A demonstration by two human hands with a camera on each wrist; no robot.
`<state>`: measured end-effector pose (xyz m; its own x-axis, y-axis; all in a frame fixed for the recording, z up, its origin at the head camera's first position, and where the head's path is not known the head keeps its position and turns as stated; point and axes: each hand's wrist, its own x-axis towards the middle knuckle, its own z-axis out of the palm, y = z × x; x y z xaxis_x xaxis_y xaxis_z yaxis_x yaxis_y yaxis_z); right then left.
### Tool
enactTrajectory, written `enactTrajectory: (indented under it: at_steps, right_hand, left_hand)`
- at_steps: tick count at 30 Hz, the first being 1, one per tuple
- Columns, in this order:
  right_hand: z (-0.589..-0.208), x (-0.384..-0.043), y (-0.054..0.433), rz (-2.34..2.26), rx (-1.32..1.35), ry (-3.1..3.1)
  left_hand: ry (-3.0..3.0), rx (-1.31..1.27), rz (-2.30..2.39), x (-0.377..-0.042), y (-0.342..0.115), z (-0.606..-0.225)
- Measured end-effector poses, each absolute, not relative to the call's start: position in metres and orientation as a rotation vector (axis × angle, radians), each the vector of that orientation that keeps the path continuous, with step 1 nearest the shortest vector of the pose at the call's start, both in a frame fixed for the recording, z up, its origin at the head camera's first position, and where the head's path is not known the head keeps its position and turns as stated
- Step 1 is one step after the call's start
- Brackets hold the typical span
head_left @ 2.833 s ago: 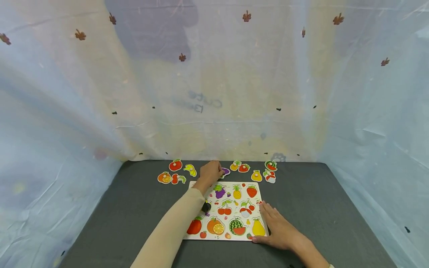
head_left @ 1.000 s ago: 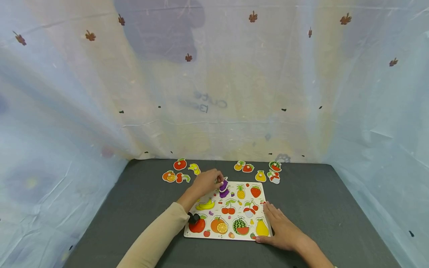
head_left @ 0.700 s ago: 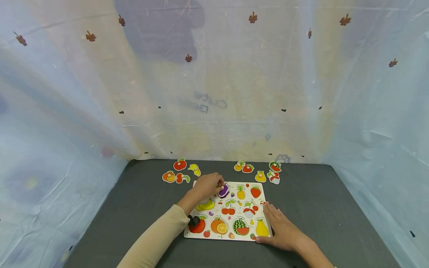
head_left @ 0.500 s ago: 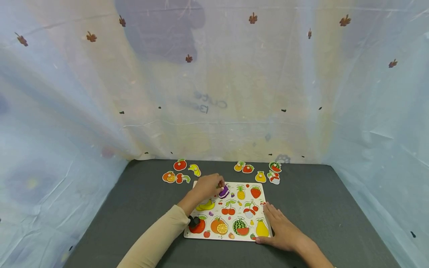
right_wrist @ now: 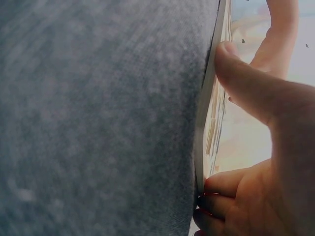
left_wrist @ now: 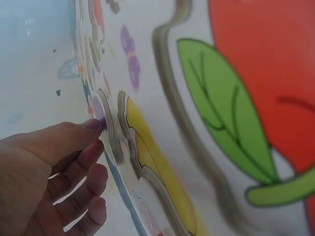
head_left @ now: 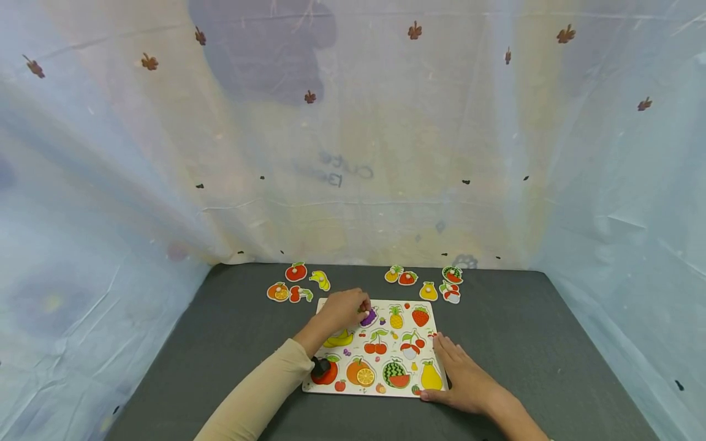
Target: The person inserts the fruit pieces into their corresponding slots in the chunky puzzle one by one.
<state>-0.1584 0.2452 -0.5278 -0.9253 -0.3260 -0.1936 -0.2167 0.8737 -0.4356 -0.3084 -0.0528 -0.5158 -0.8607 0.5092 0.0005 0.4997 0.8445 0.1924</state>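
A white fruit puzzle board lies on the dark table. At its upper left, my left hand pinches the purple grape puzzle piece over the grape spot. In the left wrist view, thumb and fingertips of the left hand meet at the purple piece, beside the yellow banana picture; the hand hides part of the piece, so its seating cannot be told. My right hand rests on the board's right edge, fingers extended and thumb at the near corner, also visible in the right wrist view.
Loose knobbed pieces lie behind the board. Tomato-like red, banana, orange and cherry pieces are left; pineapple, strawberry, pear, watermelon and mushroom-like pieces are right. A sheet hangs behind.
My left hand has brought the grape piece from behind the board onto the grape spot, where the piece has turned and come lower. My right hand has stayed at the board's edge.
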Motion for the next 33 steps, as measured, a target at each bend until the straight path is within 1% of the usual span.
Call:
enactTrajectory:
  at_steps: [6, 20, 33]
  right_hand:
    - [-0.5288, -0.1590, 0.2455, -0.596, -0.409, 2.787]
    - [-0.5244, -0.1589, 0.2442, -0.610, -0.396, 2.771]
    - [-0.5254, -0.1584, 0.2449, -0.625, -0.401, 2.770]
  left_hand:
    - [2.969, 0.849, 0.286, -0.3089, -0.0527, -0.5165]
    - [2.946, 0.844, 0.284, -0.3146, -0.0515, -0.5186]
    - [2.946, 0.839, 0.293, -0.3125, -0.0525, -0.5194]
